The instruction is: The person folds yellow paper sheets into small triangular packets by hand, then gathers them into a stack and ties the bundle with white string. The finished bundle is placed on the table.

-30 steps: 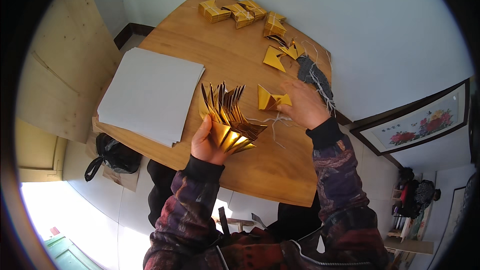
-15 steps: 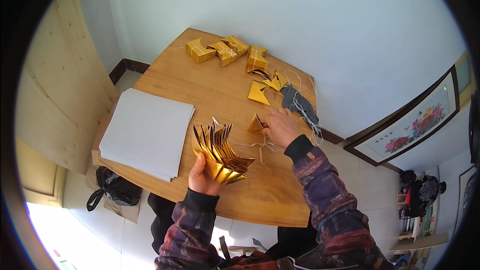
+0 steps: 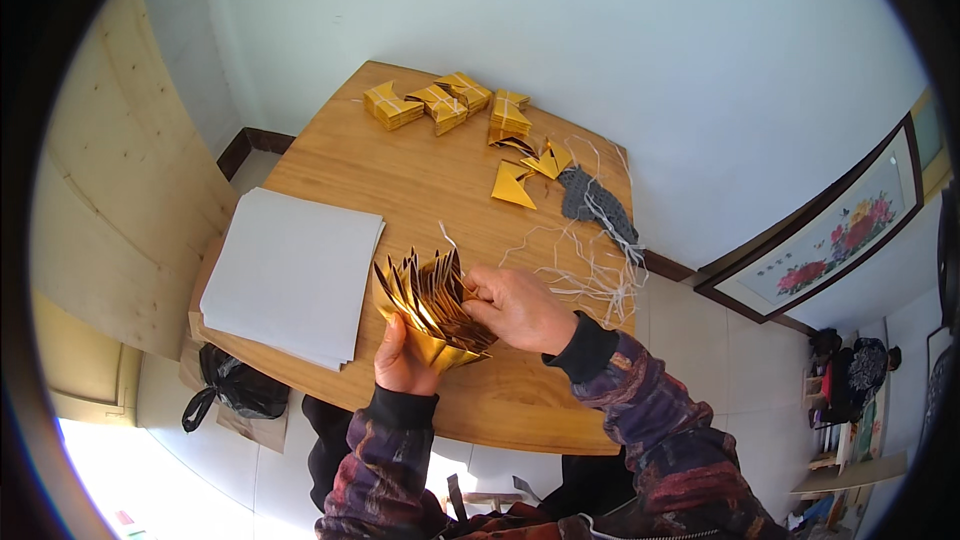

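Note:
My left hand (image 3: 403, 365) is closed round the lower side of a fanned bundle of folded gold paper pieces (image 3: 428, 325), held above the table's near edge. Its many thin folds stand up, and a white string end (image 3: 447, 234) sticks out at the top. My right hand (image 3: 525, 310) is pinched at the bundle's right side on a folded gold paper piece, which its fingers mostly hide. Past my hands lie loose folded gold pieces (image 3: 513, 186) and several gold stacks tied with string (image 3: 393, 106).
A stack of white paper sheets (image 3: 290, 275) lies at the table's left. On the right are tangled white strings (image 3: 600, 275) and a grey knitted piece (image 3: 590, 202). The wooden table (image 3: 400, 180) stands by the wall. A black plastic bag (image 3: 243, 385) sits on the floor.
My right hand has moved left and nearer, carrying a folded gold piece from the table's right side to the bundle. My left hand has stayed nearly in place, holding the bundle.

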Demonstrator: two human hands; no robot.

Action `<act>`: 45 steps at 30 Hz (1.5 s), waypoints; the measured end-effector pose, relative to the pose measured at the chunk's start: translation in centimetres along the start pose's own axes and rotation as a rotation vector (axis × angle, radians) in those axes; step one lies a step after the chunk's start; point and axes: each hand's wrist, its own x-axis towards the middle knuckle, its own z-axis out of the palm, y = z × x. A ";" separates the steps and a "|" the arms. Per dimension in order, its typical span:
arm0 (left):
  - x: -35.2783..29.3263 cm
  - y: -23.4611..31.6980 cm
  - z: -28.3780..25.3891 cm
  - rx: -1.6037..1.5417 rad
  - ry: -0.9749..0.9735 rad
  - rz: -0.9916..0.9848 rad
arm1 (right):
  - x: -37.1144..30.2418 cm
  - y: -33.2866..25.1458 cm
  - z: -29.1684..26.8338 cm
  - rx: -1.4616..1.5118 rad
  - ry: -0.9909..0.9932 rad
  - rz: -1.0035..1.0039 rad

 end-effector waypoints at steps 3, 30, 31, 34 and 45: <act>0.0 -0.2 -0.6 0.028 0.049 0.007 | 0.1 0.7 -0.3 0.059 -0.144 -0.028; 0.1 0.5 0.0 -0.134 -0.046 -0.048 | -0.6 6.1 -1.0 -0.212 0.311 -0.285; 0.1 0.6 0.1 -0.179 -0.101 -0.058 | -1.9 4.7 -0.9 -0.203 0.253 -0.310; 0.0 0.3 0.4 -0.130 -0.090 -0.110 | -3.9 1.9 -0.5 -0.170 0.134 -0.381; -0.1 0.3 0.0 -0.104 0.061 -0.134 | -1.9 4.1 -2.6 0.655 -0.321 -0.046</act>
